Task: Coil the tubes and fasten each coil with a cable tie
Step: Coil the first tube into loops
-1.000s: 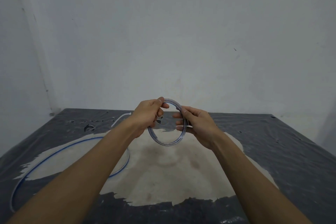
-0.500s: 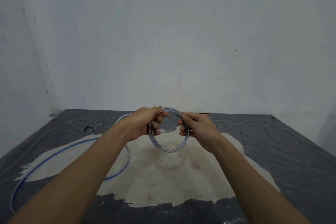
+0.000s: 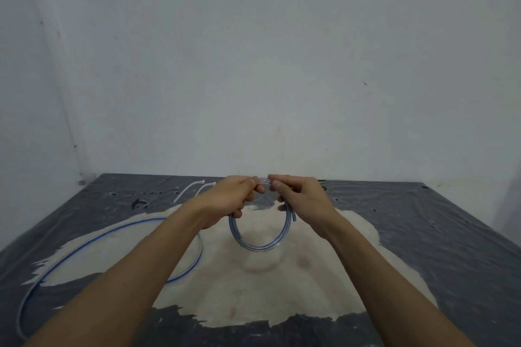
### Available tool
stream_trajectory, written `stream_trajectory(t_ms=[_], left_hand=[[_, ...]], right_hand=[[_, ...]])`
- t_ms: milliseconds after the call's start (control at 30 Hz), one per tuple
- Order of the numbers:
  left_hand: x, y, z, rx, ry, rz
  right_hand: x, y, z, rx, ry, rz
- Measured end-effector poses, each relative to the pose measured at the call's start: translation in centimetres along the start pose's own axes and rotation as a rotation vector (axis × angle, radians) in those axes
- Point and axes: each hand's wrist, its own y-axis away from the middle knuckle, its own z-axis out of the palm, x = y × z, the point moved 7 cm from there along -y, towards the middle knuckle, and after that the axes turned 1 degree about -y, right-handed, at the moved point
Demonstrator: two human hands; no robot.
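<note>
A small coil of clear tube with blue stripes (image 3: 255, 245) hangs in the air above the table's middle. My left hand (image 3: 231, 200) pinches its top from the left, and my right hand (image 3: 303, 198) pinches the top from the right. The fingertips of both hands almost meet there. A short tube end sticks out beside my right palm. A second, uncoiled tube with a blue stripe (image 3: 93, 242) lies in a wide loop on the table at the left. Two white cable ties (image 3: 194, 187) lie at the back left, beyond my left hand.
The table (image 3: 437, 234) is covered with dark plastic sheeting, worn away to a pale patch in the middle. A plain grey wall (image 3: 253, 65) stands right behind the table's far edge.
Both hands have shifted up to the top of the coil and closer together. The coil now hangs lower beneath them.
</note>
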Motion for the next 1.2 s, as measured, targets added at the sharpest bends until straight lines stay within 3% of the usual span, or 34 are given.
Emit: stream_trajectory(t_ms=[233,500,833,1000,1200], left_hand=[[-1.0,0.9,-1.2,0.072,-0.099,0.039],[-5.5,2.2,-1.8,-0.211,0.428,-0.343],[-10.1,0.6,-6.7,0.041,0.357,-0.291],[-12.1,-1.4,-9.7,0.086,0.272,-0.238],[-15.5,-4.0,-12.4,0.147,0.315,-0.332]], right_hand=[[1.0,-0.1,2.5,-0.093,-0.110,0.052],[2.5,-0.7,5.2,-0.163,-0.101,0.124],[5.6,-4.2,11.4,-0.217,-0.233,0.430],[6.3,-7.2,14.1,-0.265,-0.229,0.467],[8.7,-11.5,17.4,-0.263,-0.195,0.538]])
